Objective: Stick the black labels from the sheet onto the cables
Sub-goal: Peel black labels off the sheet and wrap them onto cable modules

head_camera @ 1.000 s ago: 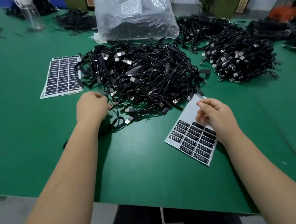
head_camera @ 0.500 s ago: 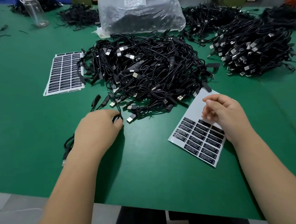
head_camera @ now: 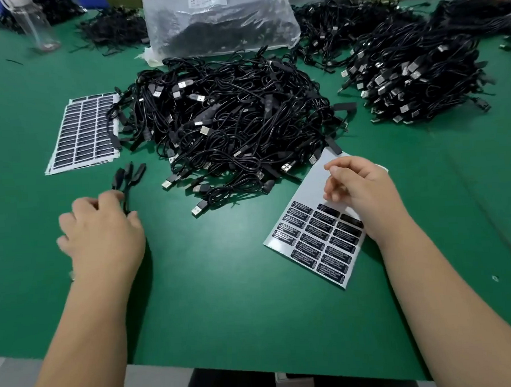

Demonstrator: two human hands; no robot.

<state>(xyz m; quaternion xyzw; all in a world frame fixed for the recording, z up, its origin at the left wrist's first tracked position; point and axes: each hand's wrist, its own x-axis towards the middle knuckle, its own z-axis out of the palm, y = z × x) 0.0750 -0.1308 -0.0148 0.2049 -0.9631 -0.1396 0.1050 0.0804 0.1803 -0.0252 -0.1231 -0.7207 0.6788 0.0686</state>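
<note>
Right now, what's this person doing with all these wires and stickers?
A person is labelling cables. The left hand holds a few cables pulled aside from the big pile. The right hand rests on a partly used label sheet, fingers curled as if picking off a black label. A fuller sheet lies left of the pile. No label is on those cables yet.

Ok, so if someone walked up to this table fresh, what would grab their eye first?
Probably the big tangled cable pile in the middle of the green table, with more heaps behind and to the right. Next, the half-used label sheet under the right hand, and the left hand gripping a few cables pulled from the pile.
</note>
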